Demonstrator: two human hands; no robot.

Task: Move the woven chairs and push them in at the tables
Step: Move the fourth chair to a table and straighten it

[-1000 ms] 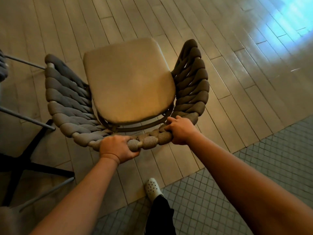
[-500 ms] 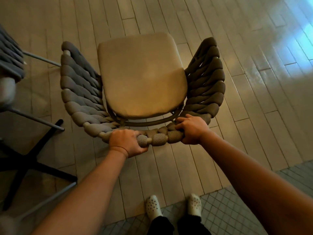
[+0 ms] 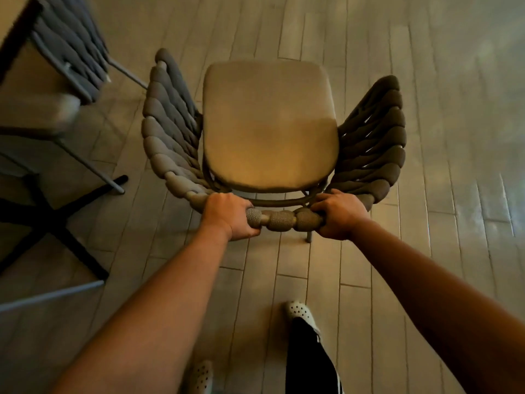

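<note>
A woven chair (image 3: 270,123) with a tan seat cushion and thick grey braided sides stands on the plank floor in front of me, seen from above and behind. My left hand (image 3: 228,216) grips the left part of its braided top rail. My right hand (image 3: 338,214) grips the right part of the same rail. A short stretch of rail shows between the two hands. One rear chair leg shows just below my right hand.
A second woven chair (image 3: 71,49) stands at the upper left beside a table corner (image 3: 14,27). A black cross-shaped table base (image 3: 56,220) lies on the floor at left. My white perforated shoes (image 3: 301,312) are on the planks below the chair.
I have walked forward with the chair; the tiled floor has dropped out of view. The second chair and table base at left have come closer. Both hands keep their grip.
</note>
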